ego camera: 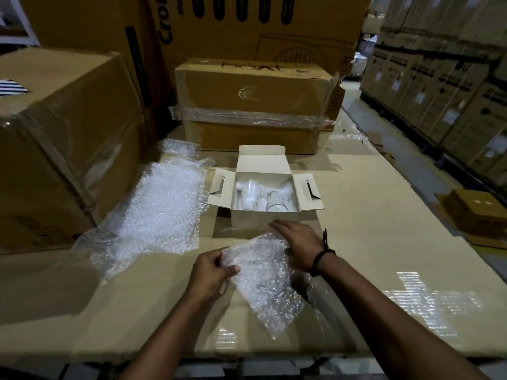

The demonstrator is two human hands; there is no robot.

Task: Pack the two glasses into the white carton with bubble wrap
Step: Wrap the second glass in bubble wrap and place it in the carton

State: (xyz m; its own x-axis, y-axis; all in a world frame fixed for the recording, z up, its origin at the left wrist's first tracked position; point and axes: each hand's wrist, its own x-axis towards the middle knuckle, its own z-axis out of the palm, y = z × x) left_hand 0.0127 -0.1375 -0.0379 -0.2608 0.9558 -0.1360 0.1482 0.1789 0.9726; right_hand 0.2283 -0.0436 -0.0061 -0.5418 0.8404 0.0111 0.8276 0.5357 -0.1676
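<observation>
the white carton (264, 216) stood open on the cardboard worktop (370, 215), its side flaps splayed out and its rear flap up. inside it lay the two glasses, the left glass (248, 192) and the right glass (274, 201), close beside each other. both were clear and hard to read, so whether they stood or leaned could not be told. a little pale padding showed among them.

just in front of the carton, on its near side, a small bubble wrap sheet (263, 278) was spread between the hands. the left hand (211, 272), nearer than the carton and a little left of its middle, pinched the sheet's left edge between thumb and curled fingers. the right hand (297, 242), close to the carton's front wall, lay over the sheet's far corner with fingers fairly straight, pressing it down. whether its thumb also caught the edge could not be told. a dark band (322, 259) circled that wrist.

the step in hand looked to be readying this sheet as padding for the glasses. done well, it would call for pulling the sheet flat and taut first and keeping the pinch on the edge so the light film did not curl back. the sheet should then go between and over the glasses so that glass did not touch glass or the carton wall. it should be eased in, not pushed, as the glasses seemed loose.

a large bubble wrap heap (162, 209) lay left of the carton, spare if the sheet proved short. taped brown boxes (255, 105) stood behind the carton.
</observation>
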